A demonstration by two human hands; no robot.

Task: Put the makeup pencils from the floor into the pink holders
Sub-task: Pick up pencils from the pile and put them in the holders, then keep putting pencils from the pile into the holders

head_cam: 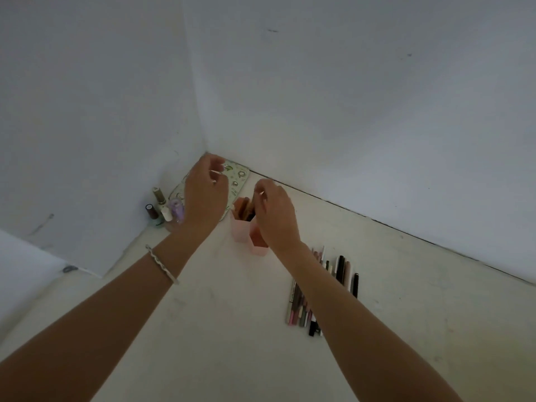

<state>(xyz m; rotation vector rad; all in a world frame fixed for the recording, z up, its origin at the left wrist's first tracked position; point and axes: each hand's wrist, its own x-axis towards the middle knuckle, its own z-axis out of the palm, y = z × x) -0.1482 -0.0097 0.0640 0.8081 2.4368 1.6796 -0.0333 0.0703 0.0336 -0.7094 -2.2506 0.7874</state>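
The right hand [275,210], fingers pinched on slim brown pencils, hovers over the pink plastic holders [246,230]. The left hand [206,195] at ten o'clock hangs half-curled, apparently empty. The thin stiff makeup pencils [342,274] at four o'clock look light and likely roll; grip mid-shaft.

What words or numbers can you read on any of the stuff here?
None can be read.
Patterned tray in the corner: a small dark mark by the right hand, too blurred to read.
Nail polish bottles: no label legible.
Makeup pencils on the floor: any print too small to make out.
Pink holders: plain, no text.

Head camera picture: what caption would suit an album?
Right hand over pink holders; more makeup pencils wait on the floor.
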